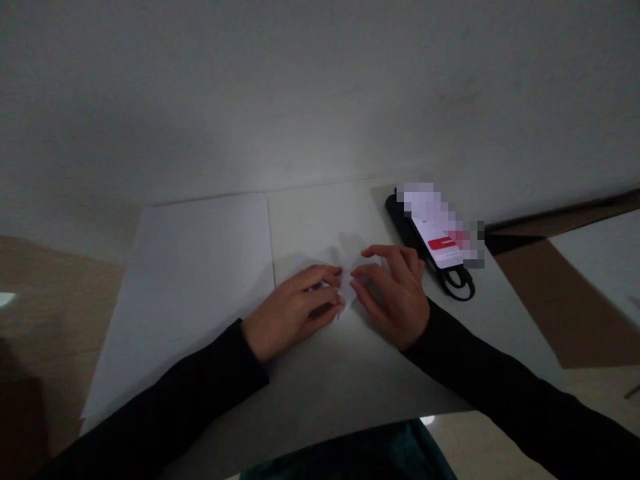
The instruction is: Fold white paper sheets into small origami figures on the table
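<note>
A small piece of white paper (346, 291), apparently folded, is between my two hands on the white table. My left hand (295, 308) has its fingertips closed on the paper's left side. From the right, my right hand (397, 297) curls its fingers and thumb about the other side, fingertips at the paper. The fingers hide part of the paper, so its exact shape is unclear.
Large white paper sheets (200, 267) lie on the table's left. At the back right, a lit phone (435, 230) rests on a black object with a looped cord (463, 290). A wall (320, 100) rises behind the table (320, 387).
</note>
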`<state>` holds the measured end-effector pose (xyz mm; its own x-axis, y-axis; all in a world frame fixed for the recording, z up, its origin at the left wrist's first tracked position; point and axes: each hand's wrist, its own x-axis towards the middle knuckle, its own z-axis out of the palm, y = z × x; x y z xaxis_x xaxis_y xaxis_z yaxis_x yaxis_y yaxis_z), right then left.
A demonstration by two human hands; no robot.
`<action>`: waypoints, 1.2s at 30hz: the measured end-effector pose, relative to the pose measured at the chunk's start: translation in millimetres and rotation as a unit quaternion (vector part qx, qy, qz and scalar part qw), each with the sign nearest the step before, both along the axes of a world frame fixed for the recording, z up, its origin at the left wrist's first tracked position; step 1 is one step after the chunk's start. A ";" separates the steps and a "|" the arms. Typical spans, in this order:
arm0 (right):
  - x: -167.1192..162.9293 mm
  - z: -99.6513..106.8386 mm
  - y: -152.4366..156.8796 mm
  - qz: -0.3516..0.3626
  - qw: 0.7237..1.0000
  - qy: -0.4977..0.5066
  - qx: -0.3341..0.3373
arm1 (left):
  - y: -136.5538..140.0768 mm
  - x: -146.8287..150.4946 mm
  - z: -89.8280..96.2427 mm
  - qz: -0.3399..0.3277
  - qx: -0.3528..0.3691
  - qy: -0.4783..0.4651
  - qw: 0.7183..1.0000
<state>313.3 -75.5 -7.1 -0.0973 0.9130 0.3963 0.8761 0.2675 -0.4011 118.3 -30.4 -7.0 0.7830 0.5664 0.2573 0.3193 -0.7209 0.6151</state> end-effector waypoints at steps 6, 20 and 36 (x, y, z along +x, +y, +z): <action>13.0 1.2 -39.8 0.136 0.988 -0.075 0.022 | 0.2 0.1 -0.2 0.003 0.003 -0.004 1.000; 12.5 -7.0 -42.4 0.185 0.978 -0.089 -0.026 | 0.3 1.4 3.4 0.034 -0.017 0.030 0.999; 12.7 -6.0 -42.5 0.184 0.979 -0.085 -0.029 | 1.3 1.1 4.7 0.066 -0.028 0.021 0.997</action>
<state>326.0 -118.0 -13.1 -0.4844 0.8240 0.2940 0.7795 0.5591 -0.2826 119.4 -29.1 -2.4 0.7109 0.6772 0.1898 0.4353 -0.6356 0.6376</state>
